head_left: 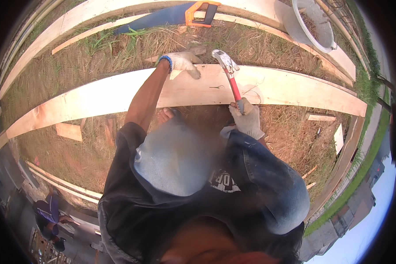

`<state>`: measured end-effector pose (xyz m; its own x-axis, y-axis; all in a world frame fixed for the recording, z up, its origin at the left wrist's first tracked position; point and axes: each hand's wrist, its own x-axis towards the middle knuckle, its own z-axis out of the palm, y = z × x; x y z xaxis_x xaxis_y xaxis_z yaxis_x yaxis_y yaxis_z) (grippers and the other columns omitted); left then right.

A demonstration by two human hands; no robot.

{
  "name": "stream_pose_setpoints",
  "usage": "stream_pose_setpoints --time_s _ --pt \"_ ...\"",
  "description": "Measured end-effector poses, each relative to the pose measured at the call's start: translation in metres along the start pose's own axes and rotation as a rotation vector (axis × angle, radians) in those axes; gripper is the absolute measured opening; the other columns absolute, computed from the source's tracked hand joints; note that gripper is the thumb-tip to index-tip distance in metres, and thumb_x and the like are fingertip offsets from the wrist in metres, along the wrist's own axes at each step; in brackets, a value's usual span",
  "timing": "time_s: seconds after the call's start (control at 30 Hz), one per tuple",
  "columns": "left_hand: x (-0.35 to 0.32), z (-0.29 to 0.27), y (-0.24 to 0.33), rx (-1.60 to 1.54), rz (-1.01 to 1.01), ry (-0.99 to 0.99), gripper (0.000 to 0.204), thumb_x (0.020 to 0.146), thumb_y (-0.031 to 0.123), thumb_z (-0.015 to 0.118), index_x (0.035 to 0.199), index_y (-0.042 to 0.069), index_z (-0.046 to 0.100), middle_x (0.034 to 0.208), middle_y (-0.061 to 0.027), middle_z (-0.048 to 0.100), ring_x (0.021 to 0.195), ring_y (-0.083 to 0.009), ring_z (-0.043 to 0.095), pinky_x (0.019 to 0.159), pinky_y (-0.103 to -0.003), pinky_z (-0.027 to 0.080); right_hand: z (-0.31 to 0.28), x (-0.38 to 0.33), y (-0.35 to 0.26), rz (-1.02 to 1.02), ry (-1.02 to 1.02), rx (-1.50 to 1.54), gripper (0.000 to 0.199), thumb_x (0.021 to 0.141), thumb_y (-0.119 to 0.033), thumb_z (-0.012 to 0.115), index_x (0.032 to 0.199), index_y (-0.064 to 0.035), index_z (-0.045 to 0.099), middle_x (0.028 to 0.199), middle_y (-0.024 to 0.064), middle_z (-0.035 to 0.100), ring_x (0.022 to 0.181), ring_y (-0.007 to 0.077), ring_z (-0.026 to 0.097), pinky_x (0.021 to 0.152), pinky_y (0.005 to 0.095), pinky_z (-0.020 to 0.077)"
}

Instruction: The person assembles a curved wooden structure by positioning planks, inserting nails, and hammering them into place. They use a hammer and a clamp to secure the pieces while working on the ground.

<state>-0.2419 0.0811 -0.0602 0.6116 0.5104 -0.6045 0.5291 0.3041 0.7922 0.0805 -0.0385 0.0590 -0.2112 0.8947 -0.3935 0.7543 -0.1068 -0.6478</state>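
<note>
The right hand (247, 119) is clenched on the hammer (229, 75), raised over the long board (119, 94) on the grass. The left hand (183, 61) presses flat on the far edge (very near the head), so a crooked blow may hit its fingers.

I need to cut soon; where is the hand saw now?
In the head view, the hand saw lies at the top centre, across pale planks, beyond the grass, left of the white bucket.
</note>
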Motion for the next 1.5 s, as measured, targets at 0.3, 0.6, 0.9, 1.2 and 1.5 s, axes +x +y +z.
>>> stream_pose_setpoints --time_s 0.3,0.6,0.9,1.2,1.5 --pt "0.018 0.005 -0.038 0.097 0.064 0.088 0.071 0.072 0.037 0.087 0.132 0.002 0.073 0.132 -0.0172 0.072 0.124 -0.0282 0.066 0.106 -0.04 0.049 0.003 0.014 0.004 -0.116 -0.15 -0.01 0.022 0.095 -0.021 0.075 0.107 -0.0043 0.068 0.08 0.0154 0.074 0.077 0.0332 0.076 0.067 0.0421 0.0554" --pt "0.006 0.012 -0.013 0.307 0.258 0.243 0.078 0.071 0.036 0.088 0.137 -0.001 0.069 0.141 -0.0208 0.068 0.132 -0.0291 0.062 0.11 -0.04 0.047 0.008 -0.001 0.006 -0.03 -0.159 -0.117 0.022 0.093 -0.022 0.077 0.105 -0.0048 0.07 0.084 0.0148 0.076 0.084 0.0316 0.075 0.07 0.0423 0.0546" --pt "0.016 0.0 -0.02 0.257 0.174 0.19 0.076 0.073 0.034 0.086 0.138 0.0 0.07 0.154 -0.0223 0.055 0.147 -0.0309 0.048 0.116 -0.042 0.043 0.012 0.016 0.022 -0.045 -0.114 -0.157 0.027 0.092 -0.024 0.076 0.106 -0.0022 0.072 0.084 0.0164 0.076 0.077 0.032 0.076 0.066 0.0395 0.0553" --pt "0.022 -0.004 -0.02 0.197 0.081 0.062 0.075 0.073 0.035 0.087 0.137 0.0 0.07 0.137 -0.0187 0.069 0.128 -0.0281 0.063 0.109 -0.039 0.048 0.009 0.01 0.02 -0.131 -0.069 -0.134 0.022 0.094 -0.025 0.075 0.101 -0.0044 0.073 0.075 0.0162 0.072 0.069 0.032 0.072 0.066 0.041 0.0544" --pt "0.019 0.001 -0.024 0.225 0.18 0.144 0.075 0.072 0.041 0.087 0.132 -0.001 0.072 0.149 -0.0215 0.06 0.139 -0.0308 0.056 0.113 -0.04 0.044 0.003 0.009 0.01 0.008 -0.117 -0.018 0.022 0.093 -0.022 0.075 0.103 -0.0022 0.073 0.073 0.014 0.071 0.072 0.031 0.072 0.07 0.0429 0.0534"
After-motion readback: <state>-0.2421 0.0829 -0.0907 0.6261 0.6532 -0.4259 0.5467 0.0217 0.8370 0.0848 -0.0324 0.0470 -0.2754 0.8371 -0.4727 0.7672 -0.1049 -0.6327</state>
